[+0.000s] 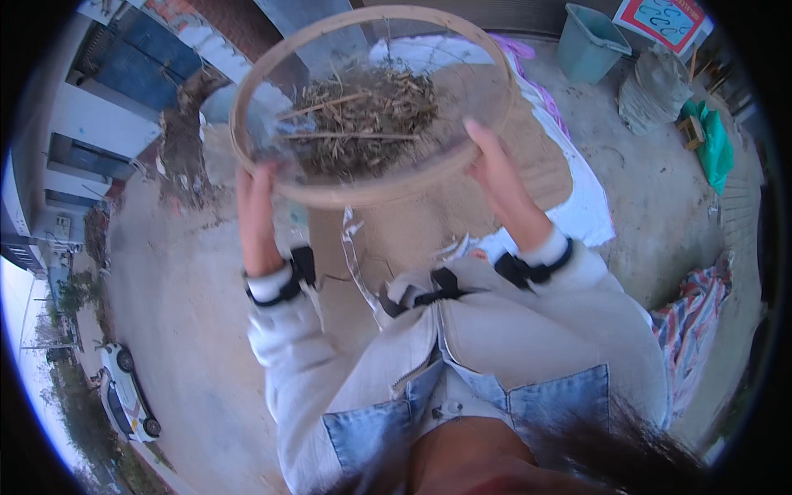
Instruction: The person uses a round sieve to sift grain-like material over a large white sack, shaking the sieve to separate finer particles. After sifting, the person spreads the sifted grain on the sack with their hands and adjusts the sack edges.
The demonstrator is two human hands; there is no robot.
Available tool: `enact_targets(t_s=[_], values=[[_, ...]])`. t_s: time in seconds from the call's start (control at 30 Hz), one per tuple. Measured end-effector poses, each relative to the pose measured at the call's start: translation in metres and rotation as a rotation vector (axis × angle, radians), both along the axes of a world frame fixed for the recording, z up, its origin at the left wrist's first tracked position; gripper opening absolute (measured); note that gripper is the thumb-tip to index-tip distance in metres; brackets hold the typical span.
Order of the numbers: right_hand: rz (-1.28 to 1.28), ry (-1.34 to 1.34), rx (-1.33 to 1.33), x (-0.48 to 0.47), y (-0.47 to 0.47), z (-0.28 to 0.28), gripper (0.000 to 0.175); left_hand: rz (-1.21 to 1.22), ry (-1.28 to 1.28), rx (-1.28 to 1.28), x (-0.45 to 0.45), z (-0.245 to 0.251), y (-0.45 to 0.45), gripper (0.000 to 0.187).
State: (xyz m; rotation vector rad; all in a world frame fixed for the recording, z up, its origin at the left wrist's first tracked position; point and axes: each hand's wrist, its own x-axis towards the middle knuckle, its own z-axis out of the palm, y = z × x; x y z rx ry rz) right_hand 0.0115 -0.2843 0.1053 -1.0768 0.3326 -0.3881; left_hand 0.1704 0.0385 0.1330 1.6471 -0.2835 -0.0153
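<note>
I hold a large round wooden-framed sieve [346, 197] up in front of me, tilted. My left hand [257, 204] grips its rim at the lower left, and my right hand [498, 173] grips it at the lower right, the thumb over the edge. Dry plant debris [371, 117], with pods or husks and a few longer stalks, shows within the ring, gathered towards its left side. Under the sieve, fine tan grain or seed [538, 167] lies spread on a white sheet [585, 204] on the ground. The mesh is blurred.
A pale green bin [591, 46] stands at the upper right, near a translucent plastic bag [654, 93] and a green bag [714, 145]. A striped woven sheet [693, 334] lies at my right. Buildings and a parked white car [127, 396] are at the far left.
</note>
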Motion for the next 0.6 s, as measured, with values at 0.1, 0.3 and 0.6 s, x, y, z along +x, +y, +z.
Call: enact_targets(t_s=[0.1,0.3,0.6], values=[[0.101,0.064,0.080,0.001,0.007,-0.014,0.045,0.025,0.092,0.081,-0.003,-0.005,0.007,0.041],[-0.044,0.029,-0.052,-0.011,0.012,-0.001,0.044,0.075,0.154,-0.133,-0.024,0.008,-0.009,0.047],[-0.016,0.043,-0.140,-0.015,0.019,0.042,0.046,-0.028,0.055,0.017,-0.005,-0.013,0.012,0.039]])
